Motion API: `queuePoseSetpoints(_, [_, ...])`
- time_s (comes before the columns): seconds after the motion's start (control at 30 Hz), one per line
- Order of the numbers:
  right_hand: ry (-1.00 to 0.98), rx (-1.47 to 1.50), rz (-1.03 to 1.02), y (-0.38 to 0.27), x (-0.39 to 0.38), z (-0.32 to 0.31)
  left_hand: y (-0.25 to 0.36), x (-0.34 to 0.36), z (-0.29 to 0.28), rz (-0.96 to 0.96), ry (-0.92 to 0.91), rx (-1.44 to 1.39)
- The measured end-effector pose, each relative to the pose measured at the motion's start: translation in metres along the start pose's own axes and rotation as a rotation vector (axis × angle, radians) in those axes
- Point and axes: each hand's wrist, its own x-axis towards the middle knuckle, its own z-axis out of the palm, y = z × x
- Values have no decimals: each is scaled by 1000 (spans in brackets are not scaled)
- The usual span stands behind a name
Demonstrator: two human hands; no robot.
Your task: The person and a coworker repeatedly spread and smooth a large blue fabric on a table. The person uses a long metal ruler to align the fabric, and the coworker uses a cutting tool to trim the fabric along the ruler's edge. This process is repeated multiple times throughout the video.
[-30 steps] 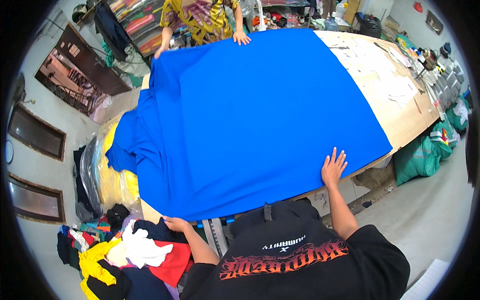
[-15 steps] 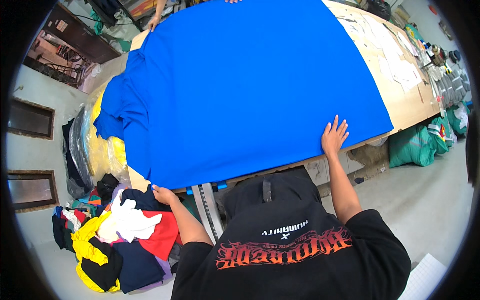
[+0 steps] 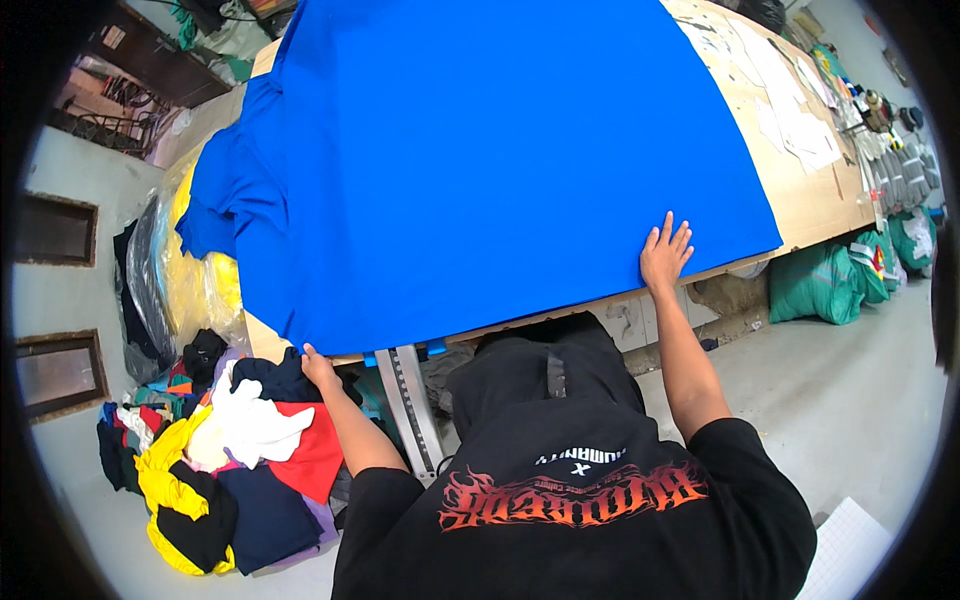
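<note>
A wide sheet of bright blue fabric [image 3: 500, 170] covers most of the table and lies smooth over its middle. Along its left side the cloth bunches into loose folds. My left hand [image 3: 320, 370] is at the near left corner, fingers closed on the fabric's edge; the fingertips are partly hidden. Near the right end of the front edge, my right hand [image 3: 665, 258] rests flat on the cloth with its fingers spread.
White paper pattern pieces [image 3: 800, 130] lie on the bare wooden tabletop [image 3: 825, 205] at right. Piled clothes [image 3: 250, 430] sit on the floor at left, beside a metal rail [image 3: 408, 400] under the table edge. Green sacks [image 3: 815, 285] stand at right; plastic-wrapped yellow material [image 3: 205, 280] stands at left.
The whole view has shifted slightly, and another person's hands at the far edge have left the picture. My left hand stays at the cloth's near corner; my right stays flat on it.
</note>
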Motion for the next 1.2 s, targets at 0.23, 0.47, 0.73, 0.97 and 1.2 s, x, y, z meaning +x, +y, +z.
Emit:
queuePoseSetpoints(0.23, [44,-16,-29,3,-1,7,32,-27,15,35,214,-107])
queuePoseSetpoints(0.47, [36,2,-15,0,-4,4,19,-22,-2,-44,106,-238])
queuePoseSetpoints(0.73, [43,-9,-17,-2,-5,2,14,-19,7,-112,388,11])
queuePoseSetpoints(0.97, [14,12,26,-10,-7,-14,102,-178,135,779,367,345])
queuePoseSetpoints(1.2, [30,9,31,-8,-7,-13,121,-308,248,1225,-505,569])
